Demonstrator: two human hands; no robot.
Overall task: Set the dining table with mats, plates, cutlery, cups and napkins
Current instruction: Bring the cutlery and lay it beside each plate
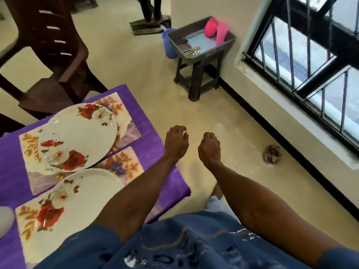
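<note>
The surface (pixel 149 133) fills the near left, covered in purple cloth, with a dark chair (pixel 50 55) drawn up at its far side. Two flowered mats lie on it side by side: the far mat (pixel 128 123) and the near mat (pixel 124 162), almost touching. Each carries a rose-patterned plate; the far plate (pixel 81 134) sits on its mat with a clear glass cup (pixel 50 150) standing on its near-left part, and the near plate (pixel 77 199) is partly hidden by the left forearm.

Far across the floor, by the barred window (pixel 303 61), a dark stool (pixel 200 61) holds a tray (pixel 230 36). In it are two pink cups (pixel 214 30), and a few pieces of cutlery (pixel 191 51) at the near-left corner. A blue bucket (pixel 168 43) stands just left of the stool.

The left hand (pixel 175 141) and right hand (pixel 209 147) hang out over the floor, just past the surface's right edge, fingers loosely curled and holding nothing.

Cutlery and cups probably come next. The risks: the cup on the far plate could tip if the plate is nudged, the cutlery at the tray's corner could slide off if the tray is bumped, and the left forearm could drag the near plate as it passes over it.
</note>
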